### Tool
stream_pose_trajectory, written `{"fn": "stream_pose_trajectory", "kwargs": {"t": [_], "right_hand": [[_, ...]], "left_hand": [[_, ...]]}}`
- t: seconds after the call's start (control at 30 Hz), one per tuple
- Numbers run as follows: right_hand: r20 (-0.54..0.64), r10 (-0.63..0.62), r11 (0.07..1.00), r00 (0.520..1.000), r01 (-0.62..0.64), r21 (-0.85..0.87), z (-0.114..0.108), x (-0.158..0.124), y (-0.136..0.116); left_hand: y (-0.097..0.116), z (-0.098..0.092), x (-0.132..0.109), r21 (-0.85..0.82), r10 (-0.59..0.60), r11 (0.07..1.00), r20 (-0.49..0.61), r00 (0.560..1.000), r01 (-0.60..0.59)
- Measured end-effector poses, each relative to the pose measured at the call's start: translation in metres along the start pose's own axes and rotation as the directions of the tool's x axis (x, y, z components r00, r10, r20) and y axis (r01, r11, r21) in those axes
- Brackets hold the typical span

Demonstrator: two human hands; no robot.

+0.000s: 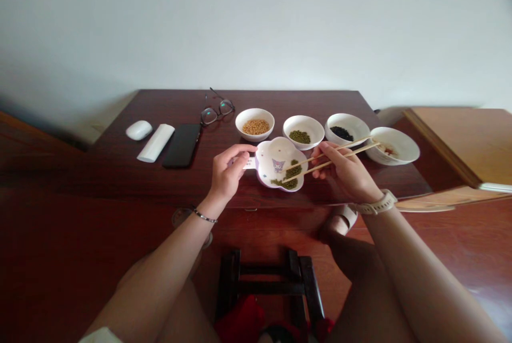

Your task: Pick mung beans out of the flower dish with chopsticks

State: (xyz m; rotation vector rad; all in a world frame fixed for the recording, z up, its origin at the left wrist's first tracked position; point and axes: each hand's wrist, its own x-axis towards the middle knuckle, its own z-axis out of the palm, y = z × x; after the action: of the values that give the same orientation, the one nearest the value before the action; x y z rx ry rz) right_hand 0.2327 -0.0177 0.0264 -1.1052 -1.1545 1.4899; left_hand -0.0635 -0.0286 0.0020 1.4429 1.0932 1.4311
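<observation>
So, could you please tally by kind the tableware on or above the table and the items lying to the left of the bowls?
Round white bowls: 4
Flower-shaped handled dish: 1
Chopsticks: 2
Eyeglasses: 1
Black phone: 1
Long white case: 1
Rounded white item: 1
Total: 11

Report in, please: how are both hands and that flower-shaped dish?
Left hand gripping flower-shaped dish by its handle. Right hand holding chopsticks, tips at mung beans inside dish. Chopsticks partly cover the beans.
</observation>
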Motion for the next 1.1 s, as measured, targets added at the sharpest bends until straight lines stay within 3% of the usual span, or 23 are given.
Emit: {"fn": "stream_pose_trajectory", "kwargs": {"t": [1.1], "right_hand": [[0.072, 0.009, 0.997, 0.997, -0.003, -0.076, 0.0062, -0.0042, 0.0027]], "left_hand": [[-0.003, -0.0002, 0.001, 0.039, 0.009, 0.999, 0.035, 0.999, -0.01]]}}
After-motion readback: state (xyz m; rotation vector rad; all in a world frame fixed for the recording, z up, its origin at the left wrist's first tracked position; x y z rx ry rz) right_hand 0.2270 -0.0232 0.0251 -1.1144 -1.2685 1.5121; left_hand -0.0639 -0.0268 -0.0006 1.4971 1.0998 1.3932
